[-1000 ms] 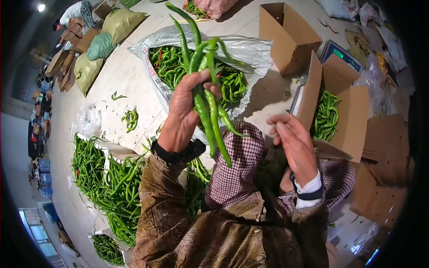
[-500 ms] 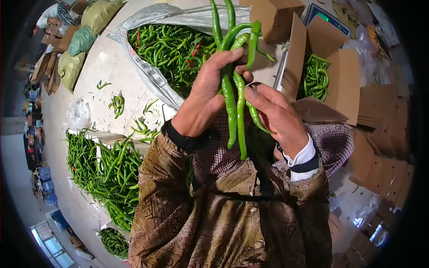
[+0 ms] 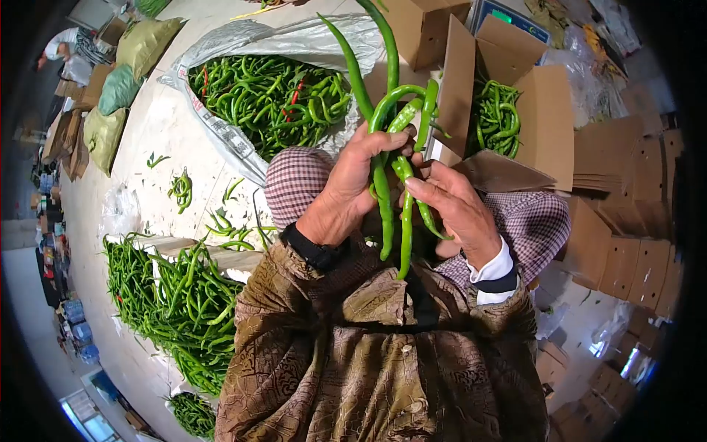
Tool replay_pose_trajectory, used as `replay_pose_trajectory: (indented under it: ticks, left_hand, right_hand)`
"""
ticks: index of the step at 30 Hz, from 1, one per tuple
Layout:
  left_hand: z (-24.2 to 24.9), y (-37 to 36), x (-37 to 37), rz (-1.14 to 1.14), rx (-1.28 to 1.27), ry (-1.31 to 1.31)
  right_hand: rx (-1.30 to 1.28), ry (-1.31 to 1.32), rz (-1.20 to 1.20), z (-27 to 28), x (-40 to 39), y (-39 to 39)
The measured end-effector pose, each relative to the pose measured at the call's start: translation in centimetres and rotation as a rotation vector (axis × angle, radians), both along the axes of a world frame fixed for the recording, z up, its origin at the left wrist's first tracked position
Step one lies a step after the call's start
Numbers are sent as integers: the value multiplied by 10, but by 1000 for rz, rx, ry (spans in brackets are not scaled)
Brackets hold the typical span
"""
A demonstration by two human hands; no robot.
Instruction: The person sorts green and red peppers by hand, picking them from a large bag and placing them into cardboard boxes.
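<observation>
Several long green chili peppers (image 3: 383, 202) form a loose bunch in my left hand (image 3: 350, 180). Its thumb presses across them, and their ends stick out above and below the grip. My right hand (image 3: 460, 210) is closed beside it, with thumb and fingers pinching a green chili pepper (image 3: 426, 219) at the lower right of the bunch. The fingertips of both hands nearly meet, and some are hidden behind the peppers. Beyond my hands lies an opened whitish sack (image 3: 247, 144) full of green chili peppers (image 3: 258, 96), a few of them red.
A cardboard box (image 3: 549, 110) holding green peppers stands at right, near a scale (image 3: 508, 22). Piled peppers (image 3: 184, 302) lie at left, with loose ones (image 3: 180, 190) on the floor. Stacked cartons (image 3: 633, 272) stand far right; filled sacks (image 3: 105, 140) lie far left.
The camera view has shifted, and the sack and box sit farther left in it. The checkered cloth at left shows more. Both hands still hold peppers, now slightly lower in view.
</observation>
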State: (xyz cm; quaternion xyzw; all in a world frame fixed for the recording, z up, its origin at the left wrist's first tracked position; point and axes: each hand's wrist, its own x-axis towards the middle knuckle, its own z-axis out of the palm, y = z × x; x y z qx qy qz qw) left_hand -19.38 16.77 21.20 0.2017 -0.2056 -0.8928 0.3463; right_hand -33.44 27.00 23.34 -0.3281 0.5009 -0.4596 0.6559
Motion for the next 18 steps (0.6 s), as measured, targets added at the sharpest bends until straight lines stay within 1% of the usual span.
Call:
replay_pose_trajectory:
  ticks: [2,3,4,5,6,8,10,12,13,14,16,17,18]
  left_hand:
    - [-4,4,-4,-20,13,13]
    - [-8,5,-6,-11,22,27]
    - [-12,6,-7,-1,31,39]
    - [-18,6,-10,16,54,-10]
    - [-22,5,-13,58,58,-32]
    - [-26,2,-16,99,95,-42]
    - [-24,3,-22,211,114,-53]
    - [-39,-6,-15,129,169,24]
    - [-38,-9,-10,108,174,36]
    - [-42,-11,-10,138,140,40]
    - [-39,-13,-6,148,109,32]
    - [-38,-13,-5,148,105,35]
    - [-37,-14,-3,149,111,54]
  right_hand:
    - [-39,-38,-83,-2,0,6]
    - [-33,-39,-88,-6,-3,8]
    - [33,-92,-106,-12,-6,10]
    - [99,-145,-125,-15,-7,11]
    - [107,-148,-131,-16,-5,12]
    - [90,-344,-165,-19,4,13]
    - [69,-354,-186,-27,4,17]
    - [114,-441,-138,-25,-2,17]
    - [141,-450,-113,-24,-7,19]
    - [106,-430,-113,-21,-10,20]
    - [158,-386,-84,-13,-17,25]
    - [154,-384,-83,-14,-19,30]
    - [116,-361,-32,-15,-21,35]
